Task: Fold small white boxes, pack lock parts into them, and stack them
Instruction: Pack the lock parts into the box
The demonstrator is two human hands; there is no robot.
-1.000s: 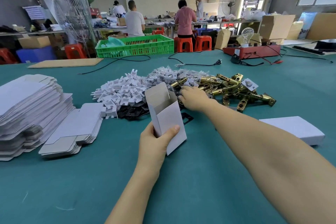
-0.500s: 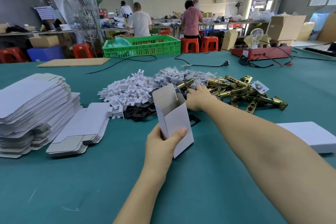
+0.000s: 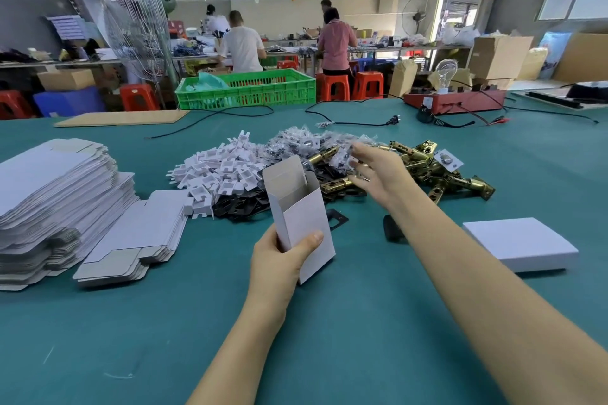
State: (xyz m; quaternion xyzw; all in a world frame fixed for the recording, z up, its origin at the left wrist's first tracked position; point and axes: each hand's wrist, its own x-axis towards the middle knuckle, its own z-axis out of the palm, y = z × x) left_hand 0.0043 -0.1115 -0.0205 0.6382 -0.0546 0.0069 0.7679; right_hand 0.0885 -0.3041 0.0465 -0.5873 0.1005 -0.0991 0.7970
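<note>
My left hand (image 3: pixel 283 260) grips a small white box (image 3: pixel 299 217) by its lower part and holds it upright, with the top flap open. My right hand (image 3: pixel 378 171) hovers above the parts pile beyond the box. Its fingers are spread and blurred, next to small clear bags (image 3: pixel 309 141) and brass latches (image 3: pixel 437 168). A heap of white plastic pieces (image 3: pixel 223 171) and black plates (image 3: pixel 240 207) lies left of the box. Flat box blanks (image 3: pixel 49 194) are stacked at the left, with a lower stack (image 3: pixel 131 240) beside them. A closed white box (image 3: pixel 519 243) lies at the right.
The work goes on at a green-covered table (image 3: pixel 329 339). A small black object (image 3: pixel 391 228) sits beside my right forearm. At the far edge are a green crate (image 3: pixel 246 89), a cardboard sheet (image 3: pixel 121 117), black cables and a red device with a bulb (image 3: pixel 454 102). People work at benches behind.
My right hand has lifted off the brass latches, and its fingers have spread above the pile. The left hand still holds the open box in the same way.
</note>
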